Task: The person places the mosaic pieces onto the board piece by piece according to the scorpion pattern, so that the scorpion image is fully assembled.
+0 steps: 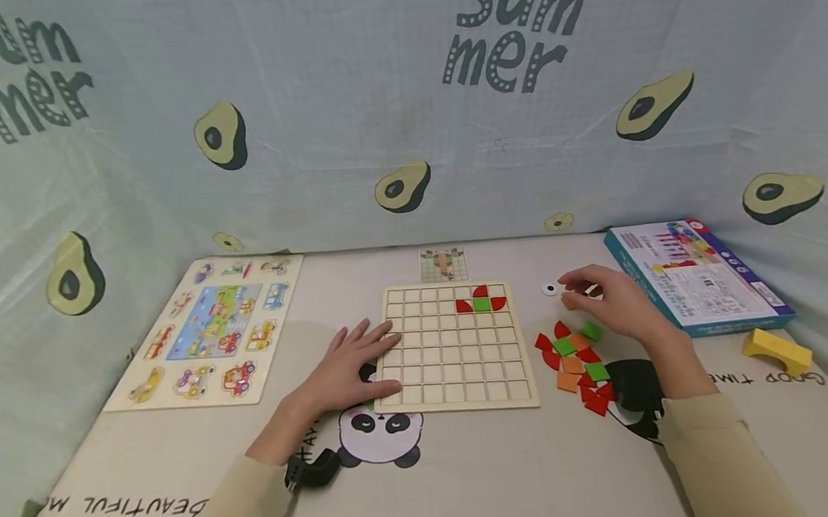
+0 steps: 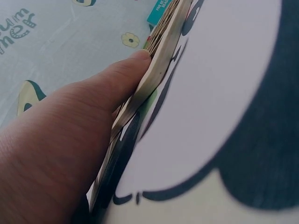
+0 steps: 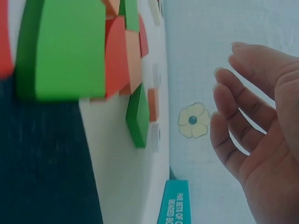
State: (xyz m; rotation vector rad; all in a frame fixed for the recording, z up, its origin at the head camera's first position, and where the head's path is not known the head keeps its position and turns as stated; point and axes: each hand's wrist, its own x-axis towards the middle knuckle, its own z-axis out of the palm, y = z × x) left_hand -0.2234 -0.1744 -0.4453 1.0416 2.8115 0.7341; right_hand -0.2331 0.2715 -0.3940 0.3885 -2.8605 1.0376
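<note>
A wooden grid board lies on the table, with several red pieces around a green square near its top right corner. My left hand is spread flat, its fingers and thumb resting on the board's left edge; the left wrist view shows the thumb on the rim. Beside a white eye disc, my right hand hovers with loosely bent fingers. Nothing shows between these fingers in the right wrist view. Red, orange and green pieces lie in a loose pile just below it.
A small pattern card lies behind the board. To the left is a vehicle picture puzzle. On the right are a boxed toy set and a yellow arch block. A printed curtain hangs along the back.
</note>
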